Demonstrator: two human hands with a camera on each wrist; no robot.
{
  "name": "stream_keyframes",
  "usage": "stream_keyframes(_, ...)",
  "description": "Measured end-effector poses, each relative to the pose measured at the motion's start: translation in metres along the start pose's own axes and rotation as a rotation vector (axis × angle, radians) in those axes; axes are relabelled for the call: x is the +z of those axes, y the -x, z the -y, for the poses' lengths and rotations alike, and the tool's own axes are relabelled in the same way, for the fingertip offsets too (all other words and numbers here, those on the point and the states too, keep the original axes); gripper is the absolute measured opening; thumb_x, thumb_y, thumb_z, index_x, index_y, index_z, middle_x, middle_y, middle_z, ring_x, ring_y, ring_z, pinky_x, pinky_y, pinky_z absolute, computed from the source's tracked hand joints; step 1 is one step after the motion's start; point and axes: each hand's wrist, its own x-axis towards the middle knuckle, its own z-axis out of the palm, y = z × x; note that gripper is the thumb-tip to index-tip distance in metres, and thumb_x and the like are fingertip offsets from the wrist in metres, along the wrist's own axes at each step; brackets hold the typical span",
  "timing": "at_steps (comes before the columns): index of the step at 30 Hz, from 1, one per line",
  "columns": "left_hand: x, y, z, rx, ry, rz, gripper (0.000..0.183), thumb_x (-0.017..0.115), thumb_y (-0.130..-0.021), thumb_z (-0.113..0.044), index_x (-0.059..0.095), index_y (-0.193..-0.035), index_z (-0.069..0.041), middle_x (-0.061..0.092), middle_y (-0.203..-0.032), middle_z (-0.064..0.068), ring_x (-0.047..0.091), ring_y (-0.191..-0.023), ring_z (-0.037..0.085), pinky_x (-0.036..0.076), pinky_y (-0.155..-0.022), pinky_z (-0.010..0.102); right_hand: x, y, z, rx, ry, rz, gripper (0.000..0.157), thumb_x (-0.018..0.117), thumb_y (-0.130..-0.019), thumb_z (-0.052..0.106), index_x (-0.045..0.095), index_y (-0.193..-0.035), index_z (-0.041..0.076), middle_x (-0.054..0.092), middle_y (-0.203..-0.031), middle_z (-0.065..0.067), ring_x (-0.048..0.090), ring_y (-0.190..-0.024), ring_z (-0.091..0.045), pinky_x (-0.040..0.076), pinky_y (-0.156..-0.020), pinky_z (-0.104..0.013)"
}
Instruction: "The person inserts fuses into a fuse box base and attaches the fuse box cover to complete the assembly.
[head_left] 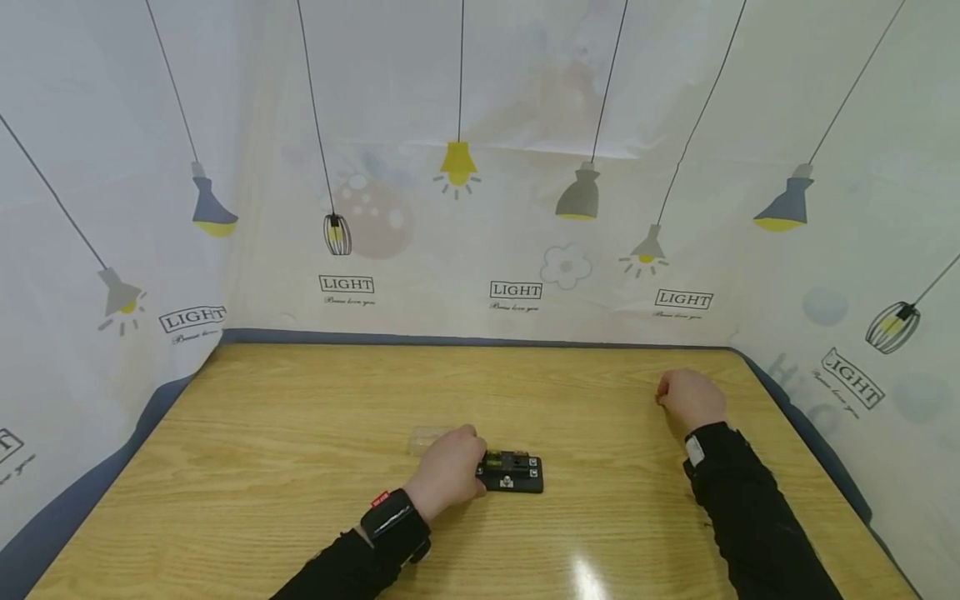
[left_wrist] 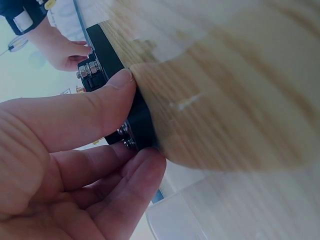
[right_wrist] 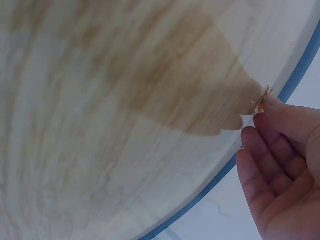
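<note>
A small black device (head_left: 517, 483) with a flat rectangular base, metal screw terminals and a yellowish part on top is on the table, left of centre. My left hand (head_left: 447, 471) holds its left end. In the left wrist view, the thumb lies on one edge of the base (left_wrist: 142, 125) and the fingers on the opposite edge. My right hand (head_left: 692, 402) is over the right back of the table. Between its thumb and forefinger it pinches a small shiny, copper-coloured piece (right_wrist: 261, 103), too small to identify. Its other fingers are loosely bent.
A clear plastic box (head_left: 423, 438) lies just behind my left hand, partly hidden by it. The wooden table (head_left: 300, 400) has a blue-grey border and is enclosed by a lamp-printed white cloth (head_left: 450, 250) at the back and sides.
</note>
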Motion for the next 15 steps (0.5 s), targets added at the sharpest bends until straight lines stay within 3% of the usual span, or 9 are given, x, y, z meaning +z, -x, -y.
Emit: stream_keyframes(15, 0.0006, -0.0002, 0.0007, 0.005, -0.001, -0.002, 0.034, 0.082, -0.062, -0.025, 0.066, -0.087, -0.008, 0.052, -0.082, 0.000, 0.048, -0.068, 0.010, 0.045, -0.062, 0.025, 0.0009, -0.0029, 0.0022, 0.045, 0.023, 0.062, 0.004, 0.064, -0.080, 0.015, 0.064, -0.080, 0.011, 0.063, -0.084, -0.009, 0.057, -0.075, -0.026, 0.047, -0.064, -0.044)
